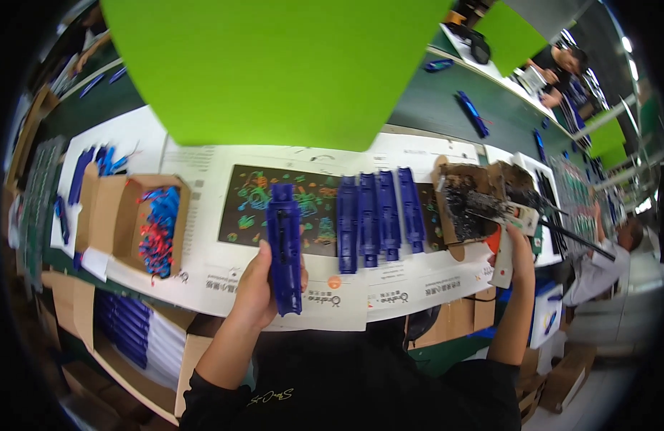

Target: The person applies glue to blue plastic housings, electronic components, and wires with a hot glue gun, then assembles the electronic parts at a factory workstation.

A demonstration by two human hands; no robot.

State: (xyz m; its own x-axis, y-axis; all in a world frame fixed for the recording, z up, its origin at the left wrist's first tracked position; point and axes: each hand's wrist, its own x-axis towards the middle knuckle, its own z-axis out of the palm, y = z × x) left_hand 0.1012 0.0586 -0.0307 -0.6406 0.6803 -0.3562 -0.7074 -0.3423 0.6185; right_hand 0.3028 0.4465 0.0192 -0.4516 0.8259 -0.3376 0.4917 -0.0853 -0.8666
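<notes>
Upright over the printed sheet, a long blue plastic housing half (284, 251) is held in my left hand (254, 284), thumb along one side and fingers around the other. Its hollow, ribbed inside shows. Four matching blue housing halves (388, 215) lie in a row to its right. My right hand (517, 244) reaches to the right, beside a cardboard box (456, 241) of small black parts. It is at a white handled tool (501, 262), with another white piece and a black rod near it. Its fingers are mostly hidden, so I cannot make out its grip.
A cardboard box (117, 223) of red and blue wired parts stands at left. Below the table edge, an open carton (127, 327) holds stacked blue housings. A green panel (274, 72) rises at the back. Other people work at the right and far left.
</notes>
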